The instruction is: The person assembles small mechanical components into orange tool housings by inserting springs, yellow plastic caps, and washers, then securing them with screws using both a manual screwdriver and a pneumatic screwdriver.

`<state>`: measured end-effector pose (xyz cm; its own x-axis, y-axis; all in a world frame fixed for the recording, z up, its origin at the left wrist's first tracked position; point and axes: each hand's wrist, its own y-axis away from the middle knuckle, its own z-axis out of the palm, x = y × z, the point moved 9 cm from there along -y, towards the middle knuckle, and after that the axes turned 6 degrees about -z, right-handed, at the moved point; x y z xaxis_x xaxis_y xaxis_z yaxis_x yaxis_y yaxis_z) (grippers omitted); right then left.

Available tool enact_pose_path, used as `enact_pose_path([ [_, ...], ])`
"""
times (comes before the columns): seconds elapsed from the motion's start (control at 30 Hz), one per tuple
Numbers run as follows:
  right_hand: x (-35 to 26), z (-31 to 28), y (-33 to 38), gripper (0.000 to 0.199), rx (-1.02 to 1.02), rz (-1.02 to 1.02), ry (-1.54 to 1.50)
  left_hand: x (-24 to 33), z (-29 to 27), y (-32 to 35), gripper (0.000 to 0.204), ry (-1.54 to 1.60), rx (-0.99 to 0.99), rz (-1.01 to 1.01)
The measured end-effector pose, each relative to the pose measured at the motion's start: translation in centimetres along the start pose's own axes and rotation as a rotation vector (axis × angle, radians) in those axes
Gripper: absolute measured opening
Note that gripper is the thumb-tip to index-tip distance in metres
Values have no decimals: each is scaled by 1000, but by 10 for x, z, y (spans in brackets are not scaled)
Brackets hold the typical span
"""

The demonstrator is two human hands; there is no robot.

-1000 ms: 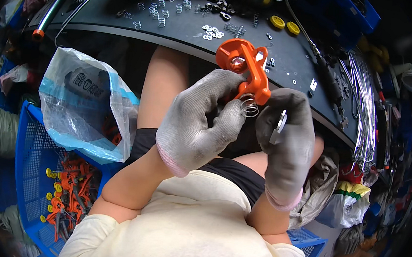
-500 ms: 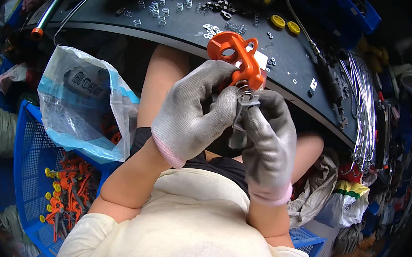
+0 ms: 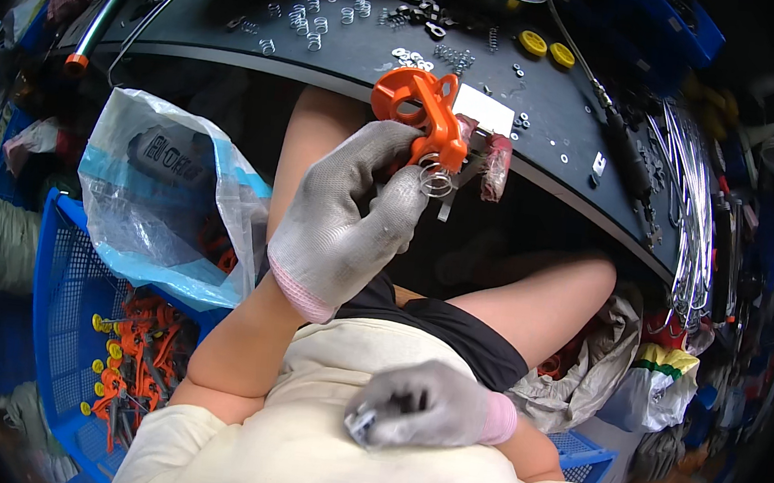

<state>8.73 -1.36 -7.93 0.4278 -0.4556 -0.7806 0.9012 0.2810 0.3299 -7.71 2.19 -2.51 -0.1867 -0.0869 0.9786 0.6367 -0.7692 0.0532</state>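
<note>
Orange bracket [image 3: 432, 123] sits pinched in my left hand [image 3: 348, 214] near the table [image 3: 563, 109], a spring [image 3: 436, 183] at its lower end; my right hand [image 3: 431, 409], over my shirt [image 3: 293, 447], curls closed round a small, blurred grey piece [image 3: 360, 421].

On the left hand [image 3: 343, 214] and the right hand [image 3: 431, 409] I see grey gloves [image 3: 327, 236] with pink cuffs [image 3: 300, 296], the left against a bright orange plastic bracket [image 3: 435, 125] and silvery coil spring [image 3: 436, 182], the right with a blurred silvery piece [image 3: 359, 422] over a cream shirt [image 3: 292, 456]. The far tabletop [image 3: 215, 39] is dark grey with yellow discs [image 3: 533, 42]; near left, a blue lattice-patterned crate [image 3: 69, 304] holds orange pieces [image 3: 117, 386] with yellow knobs [image 3: 98, 322].
</note>
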Motion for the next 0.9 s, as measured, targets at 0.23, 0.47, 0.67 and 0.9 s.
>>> enact_pose_path([
  [0.23, -113, -27, 21, 18, 121, -733, 15, 6, 1, 0, 24, -42, -6, 31],
  [0.47, -126, -59, 9, 25, 655, -655, 301, 9, 12, 2, 23, -117, -1, 36],
  [0.67, -115, -61, -5, 38, 589, -561, -63, 4, 11, 0, 25, -158, -8, 92],
  [0.9, -113, -73, -9, 33, 624, -529, -61, 1, 12, 1, 23, -229, -20, 87],
])
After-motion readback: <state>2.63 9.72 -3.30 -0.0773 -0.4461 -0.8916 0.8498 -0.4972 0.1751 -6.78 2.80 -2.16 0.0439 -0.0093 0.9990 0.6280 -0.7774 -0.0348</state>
